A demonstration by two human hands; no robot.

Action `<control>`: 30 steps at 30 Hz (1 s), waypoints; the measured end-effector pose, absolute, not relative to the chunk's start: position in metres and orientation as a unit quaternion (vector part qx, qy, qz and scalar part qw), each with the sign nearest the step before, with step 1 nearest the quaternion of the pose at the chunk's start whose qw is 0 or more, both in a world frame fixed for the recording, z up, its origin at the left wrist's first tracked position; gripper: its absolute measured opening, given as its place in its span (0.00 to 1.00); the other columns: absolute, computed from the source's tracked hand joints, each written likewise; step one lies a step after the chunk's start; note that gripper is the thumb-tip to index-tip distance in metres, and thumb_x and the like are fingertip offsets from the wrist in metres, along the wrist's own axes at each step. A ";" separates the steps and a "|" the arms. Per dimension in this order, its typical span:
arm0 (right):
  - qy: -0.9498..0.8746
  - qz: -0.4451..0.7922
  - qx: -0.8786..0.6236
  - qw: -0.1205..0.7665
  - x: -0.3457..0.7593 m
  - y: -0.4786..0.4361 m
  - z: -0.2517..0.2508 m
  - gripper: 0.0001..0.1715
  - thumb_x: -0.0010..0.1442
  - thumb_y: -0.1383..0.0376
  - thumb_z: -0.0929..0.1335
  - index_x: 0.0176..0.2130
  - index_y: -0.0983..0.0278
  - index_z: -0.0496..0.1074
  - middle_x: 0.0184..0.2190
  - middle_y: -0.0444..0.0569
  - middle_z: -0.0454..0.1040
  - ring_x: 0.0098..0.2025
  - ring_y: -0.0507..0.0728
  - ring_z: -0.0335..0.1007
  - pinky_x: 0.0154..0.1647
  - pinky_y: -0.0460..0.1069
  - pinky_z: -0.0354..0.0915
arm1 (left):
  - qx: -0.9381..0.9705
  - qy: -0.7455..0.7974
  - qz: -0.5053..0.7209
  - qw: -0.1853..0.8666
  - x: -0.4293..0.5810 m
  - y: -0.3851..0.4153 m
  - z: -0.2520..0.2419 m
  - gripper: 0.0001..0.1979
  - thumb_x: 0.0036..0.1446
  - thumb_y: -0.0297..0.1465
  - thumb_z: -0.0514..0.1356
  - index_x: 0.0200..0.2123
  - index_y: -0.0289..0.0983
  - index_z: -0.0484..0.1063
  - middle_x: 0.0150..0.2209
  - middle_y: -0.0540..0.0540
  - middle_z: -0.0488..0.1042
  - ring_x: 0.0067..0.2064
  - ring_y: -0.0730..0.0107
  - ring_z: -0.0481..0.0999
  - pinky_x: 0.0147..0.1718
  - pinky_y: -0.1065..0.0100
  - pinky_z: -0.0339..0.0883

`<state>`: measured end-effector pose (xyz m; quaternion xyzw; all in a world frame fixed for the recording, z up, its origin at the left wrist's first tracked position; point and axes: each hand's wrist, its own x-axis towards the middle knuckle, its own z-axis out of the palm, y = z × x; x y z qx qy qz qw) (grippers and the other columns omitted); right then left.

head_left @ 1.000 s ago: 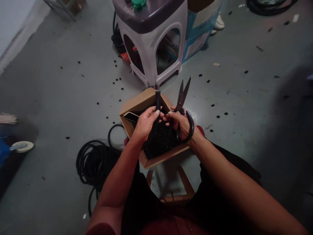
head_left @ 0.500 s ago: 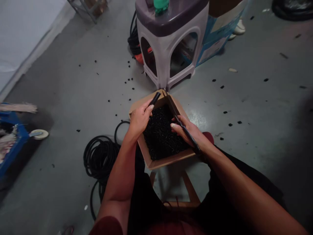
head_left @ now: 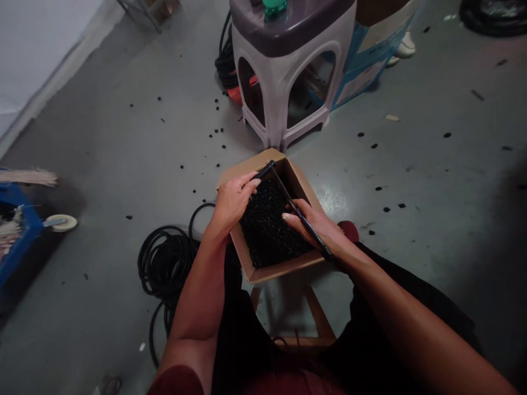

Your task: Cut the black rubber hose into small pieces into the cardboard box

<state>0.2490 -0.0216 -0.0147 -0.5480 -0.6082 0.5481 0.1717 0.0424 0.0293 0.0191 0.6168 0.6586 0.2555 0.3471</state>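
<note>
My left hand (head_left: 234,200) rests over the near-left side of a cardboard box (head_left: 284,269), pinching the short end of a black corrugated tube (head_left: 265,170). My right hand (head_left: 310,222) grips a long, thin black piece (head_left: 288,197) running diagonally over the box. I cannot tell whether that piece is closed scissors or a rod. Both hands are just above a heap of small black tube pieces (head_left: 267,230) filling the box.
A coil of black cable (head_left: 164,263) lies left of the box, which sits on a wooden stool (head_left: 317,312). A purple-and-white plastic stool (head_left: 292,71) stands directly ahead. Small black scraps (head_left: 387,208) dot the grey floor, and a blue crate (head_left: 16,225) is at left.
The open scissors seen a second ago are no longer visible as such. My hands have moved lower over the box, and a long thin black piece now lies across it.
</note>
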 end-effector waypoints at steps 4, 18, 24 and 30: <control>-0.608 0.545 -0.550 0.175 0.249 -0.022 -0.015 0.26 0.61 0.47 0.63 0.51 0.59 0.67 0.39 0.54 0.76 0.41 0.65 0.72 0.39 0.55 0.61 | 0.636 0.638 0.247 0.358 0.044 0.029 0.020 0.14 0.58 0.33 0.57 0.44 0.40 0.79 0.29 0.50 0.77 0.33 0.68 0.72 0.37 0.69 0.62; -0.609 0.538 -0.563 0.150 0.249 -0.020 -0.015 0.26 0.61 0.47 0.64 0.52 0.58 0.67 0.42 0.56 0.75 0.42 0.66 0.72 0.37 0.54 0.61 | 0.670 0.595 0.226 0.382 0.042 0.030 0.017 0.14 0.59 0.33 0.56 0.44 0.40 0.79 0.30 0.50 0.78 0.32 0.70 0.73 0.36 0.70 0.62; -0.608 0.536 -0.571 0.130 0.248 -0.019 -0.010 0.26 0.61 0.47 0.63 0.52 0.60 0.67 0.41 0.55 0.76 0.42 0.65 0.72 0.37 0.53 0.61 | 0.675 0.603 0.193 0.378 0.042 0.030 0.022 0.15 0.59 0.33 0.55 0.45 0.39 0.78 0.33 0.50 0.79 0.33 0.71 0.75 0.38 0.71 0.64; -0.594 0.580 -0.540 0.137 0.249 -0.019 0.001 0.26 0.63 0.48 0.61 0.51 0.63 0.66 0.42 0.55 0.75 0.41 0.61 0.72 0.39 0.53 0.64 | 0.686 0.614 0.153 0.358 0.039 0.031 0.024 0.18 0.61 0.36 0.53 0.49 0.38 0.76 0.32 0.49 0.79 0.35 0.71 0.75 0.40 0.71 0.65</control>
